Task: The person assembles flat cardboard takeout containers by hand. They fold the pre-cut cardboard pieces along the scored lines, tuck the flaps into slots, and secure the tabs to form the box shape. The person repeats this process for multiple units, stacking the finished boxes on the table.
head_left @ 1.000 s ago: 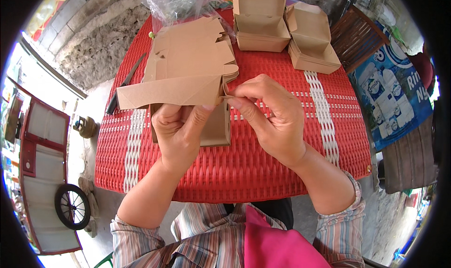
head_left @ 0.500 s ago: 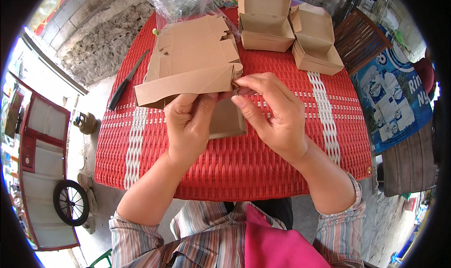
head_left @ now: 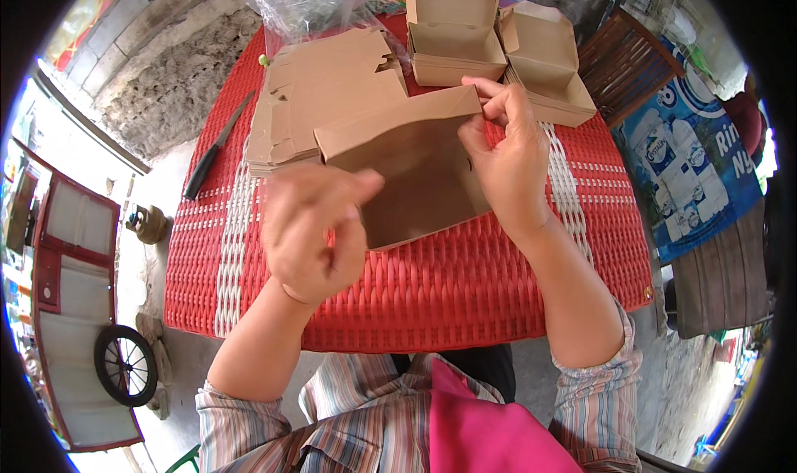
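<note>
A brown cardboard box (head_left: 419, 178), partly folded up, is tilted over the near middle of the table with its inside facing me. My right hand (head_left: 510, 153) pinches its far right corner between thumb and fingers. Motion smears my left hand (head_left: 315, 228), which is raised at the box's left side; whether its fingers touch the card cannot be made out. Just beyond the box lies a stack of flat cardboard blanks (head_left: 332, 75) with cut tabs and slots.
On the red woven table (head_left: 465, 295), a dark-handled knife (head_left: 217, 149) lies to the left. At the far right stand two stacks of opened boxes (head_left: 457, 70) (head_left: 552, 99). A clear plastic bag (head_left: 311, 8) is at the back. Beyond the right edge is a wooden chair (head_left: 631, 62).
The box has turned to open toward me and moved right. My left hand has come off its wall and drawn back, while my right hand has moved up to the far right corner.
</note>
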Available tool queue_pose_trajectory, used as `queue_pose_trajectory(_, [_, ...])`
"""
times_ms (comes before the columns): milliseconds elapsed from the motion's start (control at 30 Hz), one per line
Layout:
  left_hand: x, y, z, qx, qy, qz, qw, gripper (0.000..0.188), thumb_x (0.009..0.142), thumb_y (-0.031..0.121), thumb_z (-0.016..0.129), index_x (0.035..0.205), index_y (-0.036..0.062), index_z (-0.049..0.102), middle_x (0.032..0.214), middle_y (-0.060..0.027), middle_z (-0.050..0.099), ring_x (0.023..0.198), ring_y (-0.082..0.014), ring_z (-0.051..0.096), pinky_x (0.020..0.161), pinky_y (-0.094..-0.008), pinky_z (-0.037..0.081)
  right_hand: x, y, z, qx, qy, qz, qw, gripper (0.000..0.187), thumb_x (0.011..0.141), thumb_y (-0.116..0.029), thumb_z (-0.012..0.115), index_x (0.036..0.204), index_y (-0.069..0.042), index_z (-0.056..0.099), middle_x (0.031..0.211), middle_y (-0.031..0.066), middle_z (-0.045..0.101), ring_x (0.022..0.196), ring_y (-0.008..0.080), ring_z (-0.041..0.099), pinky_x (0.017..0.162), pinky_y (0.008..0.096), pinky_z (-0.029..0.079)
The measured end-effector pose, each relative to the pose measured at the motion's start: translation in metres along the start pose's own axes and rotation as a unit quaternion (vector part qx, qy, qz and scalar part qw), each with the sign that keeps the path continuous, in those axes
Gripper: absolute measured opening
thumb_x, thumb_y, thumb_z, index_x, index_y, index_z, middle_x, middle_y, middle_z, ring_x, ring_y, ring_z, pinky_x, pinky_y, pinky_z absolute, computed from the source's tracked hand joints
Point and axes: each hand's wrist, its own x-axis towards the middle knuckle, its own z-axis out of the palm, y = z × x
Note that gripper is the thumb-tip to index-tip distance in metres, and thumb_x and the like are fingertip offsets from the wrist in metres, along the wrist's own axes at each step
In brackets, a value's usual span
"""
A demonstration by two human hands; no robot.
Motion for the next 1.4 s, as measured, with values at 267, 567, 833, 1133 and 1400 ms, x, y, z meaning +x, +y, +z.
queue_pose_trajectory(267, [-0.008, -0.016, 0.027, -0.219, 0.001, -0.333, 0.917, 0.05, 0.098, 0.008, 0.057, 0.144, 0.0038, 0.039, 0.128, -0.0135, 0.052, 0.11, -0.0211, 0.053, 0.096, -0.0312, 0.041, -0.005, 0.01, 0.005, 0.066, -0.002, 0.072, 0.995, 0.03, 0.083, 0.01, 0.062, 0.104, -0.004, 0.046, 0.087, 0.0136, 0.058, 0.068, 0.0255, 0.061, 0.061, 0.0346, 0.049])
queue_pose_trajectory(567, [-0.003, -0.007, 0.018, -0.404, 0.023, -0.345, 0.847, 0.047, 0.105, 0.022, 0.031, 0.148, 0.0017, 0.033, 0.132, -0.0111, 0.05, 0.124, -0.0189, 0.047, 0.107, -0.0326, 0.036, -0.007, -0.018, -0.011, 0.333, -0.191, 0.112, 0.917, 0.054, 0.099, -0.019, 0.042, 0.149, -0.003, 0.03, 0.11, 0.0096, 0.052, 0.087, 0.0144, 0.049, 0.086, 0.0305, 0.041])
queue_pose_trajectory(833, [0.008, 0.0, 0.007, -0.554, 0.017, -0.414, 0.722, 0.059, 0.107, 0.042, 0.031, 0.145, -0.0036, 0.037, 0.136, -0.0148, 0.053, 0.126, -0.0221, 0.051, 0.108, -0.0368, 0.039, 0.001, -0.015, -0.013, 0.431, -0.181, 0.178, 0.866, 0.061, 0.105, -0.037, 0.029, 0.154, -0.002, 0.024, 0.128, 0.0181, 0.055, 0.116, 0.0211, 0.055, 0.102, 0.0346, 0.041])
queue_pose_trajectory(1133, [-0.003, -0.006, 0.002, -0.624, 0.055, -0.425, 0.654, 0.056, 0.106, 0.042, 0.04, 0.138, -0.0035, 0.047, 0.131, -0.0138, 0.058, 0.121, -0.0192, 0.055, 0.103, -0.0336, 0.044, 0.012, -0.023, -0.019, 0.576, -0.206, 0.235, 0.755, 0.07, 0.104, -0.043, 0.043, 0.151, 0.005, 0.025, 0.142, 0.0256, 0.049, 0.125, 0.0292, 0.056, 0.104, 0.0396, 0.046])
queue_pose_trajectory(1400, [0.004, 0.005, 0.015, -0.356, 0.072, -0.342, 0.866, 0.039, 0.108, 0.022, 0.036, 0.138, -0.0008, 0.046, 0.122, -0.0095, 0.058, 0.114, -0.0151, 0.053, 0.1, -0.0286, 0.04, 0.009, -0.016, -0.017, 0.613, -0.222, 0.247, 0.717, 0.052, 0.103, -0.024, 0.052, 0.147, -0.001, 0.037, 0.141, 0.0181, 0.054, 0.126, 0.0221, 0.055, 0.107, 0.0355, 0.043])
